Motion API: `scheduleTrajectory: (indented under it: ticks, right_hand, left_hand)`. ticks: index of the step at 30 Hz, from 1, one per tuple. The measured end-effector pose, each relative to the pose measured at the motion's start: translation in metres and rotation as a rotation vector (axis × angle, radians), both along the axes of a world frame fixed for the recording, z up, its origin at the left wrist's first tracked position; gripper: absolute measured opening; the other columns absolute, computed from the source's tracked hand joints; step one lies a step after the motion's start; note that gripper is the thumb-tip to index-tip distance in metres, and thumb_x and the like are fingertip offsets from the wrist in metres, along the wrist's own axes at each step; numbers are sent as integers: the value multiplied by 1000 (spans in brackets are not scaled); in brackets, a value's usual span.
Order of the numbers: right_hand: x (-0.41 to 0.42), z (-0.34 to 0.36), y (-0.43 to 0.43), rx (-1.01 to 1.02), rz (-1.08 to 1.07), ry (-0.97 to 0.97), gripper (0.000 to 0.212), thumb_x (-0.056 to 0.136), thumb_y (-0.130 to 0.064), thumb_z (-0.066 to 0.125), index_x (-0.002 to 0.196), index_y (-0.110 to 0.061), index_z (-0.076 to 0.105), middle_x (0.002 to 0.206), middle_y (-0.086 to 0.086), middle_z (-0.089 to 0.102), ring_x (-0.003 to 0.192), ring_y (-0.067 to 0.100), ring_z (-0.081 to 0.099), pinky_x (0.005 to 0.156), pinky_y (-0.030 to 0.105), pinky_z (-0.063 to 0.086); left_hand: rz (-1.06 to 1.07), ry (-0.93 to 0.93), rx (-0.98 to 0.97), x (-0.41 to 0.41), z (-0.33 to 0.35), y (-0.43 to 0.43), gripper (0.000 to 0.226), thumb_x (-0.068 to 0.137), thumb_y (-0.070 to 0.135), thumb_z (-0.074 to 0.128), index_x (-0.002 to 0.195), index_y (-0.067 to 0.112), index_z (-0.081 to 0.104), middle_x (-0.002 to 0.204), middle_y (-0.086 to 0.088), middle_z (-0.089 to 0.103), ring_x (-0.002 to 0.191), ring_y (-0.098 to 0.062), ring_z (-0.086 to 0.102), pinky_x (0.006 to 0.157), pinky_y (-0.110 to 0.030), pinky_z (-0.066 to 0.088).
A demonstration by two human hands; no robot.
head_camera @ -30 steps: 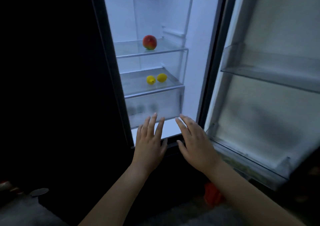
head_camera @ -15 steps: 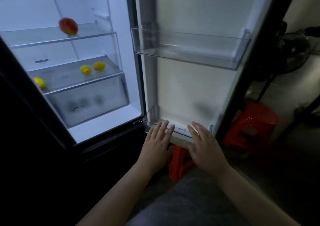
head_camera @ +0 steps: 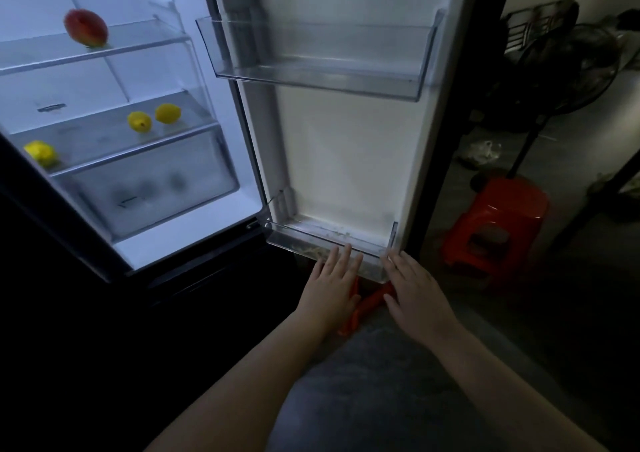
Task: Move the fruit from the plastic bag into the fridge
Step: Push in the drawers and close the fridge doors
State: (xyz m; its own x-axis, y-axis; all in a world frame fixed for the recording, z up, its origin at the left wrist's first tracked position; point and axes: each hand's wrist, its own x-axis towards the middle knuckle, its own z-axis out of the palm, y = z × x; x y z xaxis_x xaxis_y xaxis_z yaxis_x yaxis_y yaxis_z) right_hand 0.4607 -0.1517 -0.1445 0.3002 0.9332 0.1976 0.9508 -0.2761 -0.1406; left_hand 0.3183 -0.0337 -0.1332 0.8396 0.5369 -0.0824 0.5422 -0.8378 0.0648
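A dim room in a home: a tall dark-framed fridge [head_camera: 194, 229] with a lit white interior stands open on a grey concrete floor [head_camera: 363, 399]. Right of the fridge sit a low red plastic stool [head_camera: 498, 223], a black pedestal fan [head_camera: 568, 67] and a crumpled clear plastic bag [head_camera: 481, 151].

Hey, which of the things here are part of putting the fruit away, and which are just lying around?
For the job: mango and three lemons, already inside the fridge; plastic bag on the floor; left hand and right hand, both open.
Lying about: red stool; standing fan.
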Motion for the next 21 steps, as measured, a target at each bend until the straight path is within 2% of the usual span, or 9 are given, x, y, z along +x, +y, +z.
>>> scheduleTrajectory:
  ticks: [3, 6, 11, 15, 21]
  right_hand:
    - [0, -3, 3, -36, 13, 27, 71, 90, -29, 54, 150, -17, 18, 157, 1, 19, 145, 17, 15, 116, 39, 25]
    - [1, -7, 5, -48, 20, 45, 69, 92, -29, 51, 151, -17, 16, 158, 0, 16, 145, 17, 14, 117, 37, 21]
    - [3, -8, 8, -16, 23, 64, 66, 91, -25, 51, 150, -16, 21, 156, 1, 24, 144, 17, 20, 116, 38, 24]
    - [-1, -11, 5, -12, 41, 81, 67, 91, -23, 52, 150, -17, 21, 156, 0, 22, 144, 17, 19, 116, 39, 25]
    - [-26, -13, -3, 26, 118, 70, 70, 86, -18, 60, 148, -18, 26, 152, 0, 31, 141, 19, 27, 113, 40, 30]
  left_hand:
    - [4, 17, -5, 4, -4, -1, 76, 97, 39, 40, 149, 23, -13, 156, -2, -22, 143, -23, -18, 118, -42, -2]
    - [20, 28, -8, 9, -6, -2, 77, 97, 37, 41, 149, 23, -15, 156, -2, -22, 144, -23, -18, 117, -42, -3]
    - [60, 5, 51, 10, -7, -3, 72, 98, 36, 36, 150, 21, -11, 158, -2, -16, 144, -25, -17, 116, -43, -5]
    - [58, 4, 95, 3, -10, -2, 72, 97, 35, 38, 150, 22, -9, 159, -2, -12, 145, -24, -12, 117, -44, -4]
    - [62, -9, 138, -30, -13, -1, 74, 96, 33, 40, 149, 25, -12, 158, 2, -12, 146, -21, -9, 113, -39, -11]
